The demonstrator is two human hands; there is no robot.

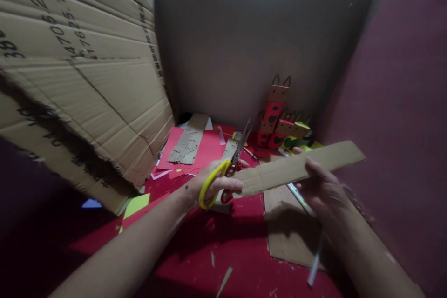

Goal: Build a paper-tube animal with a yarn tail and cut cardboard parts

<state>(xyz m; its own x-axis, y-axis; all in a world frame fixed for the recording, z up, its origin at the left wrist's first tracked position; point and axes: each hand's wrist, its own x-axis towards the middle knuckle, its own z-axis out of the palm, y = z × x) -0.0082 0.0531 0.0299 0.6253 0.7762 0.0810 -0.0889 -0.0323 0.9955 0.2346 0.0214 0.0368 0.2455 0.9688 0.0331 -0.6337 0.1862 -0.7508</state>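
A long tan cardboard strip (279,172) is held up above the table, slanting upward to the right. My right hand (319,184) pinches it past its middle, thumb on top and fingers behind. At the strip's left end, my left hand (223,181) presses a finger on the cardboard. Hooked in that same hand are scissors (212,186) with yellow and red handles. Their blades point up and away from me and look slightly parted, clear of the strip. Below the strip lies a larger cardboard piece (291,237) with a clear plastic stick (315,260) over it.
Red paper sheets (209,146) and a torn cardboard piece (190,142) lie at the back left. Small red and yellow animal figures (274,114) stand at the back. Large cardboard (104,79) leans on the left. Scraps (225,279) litter the red tabletop (195,251).
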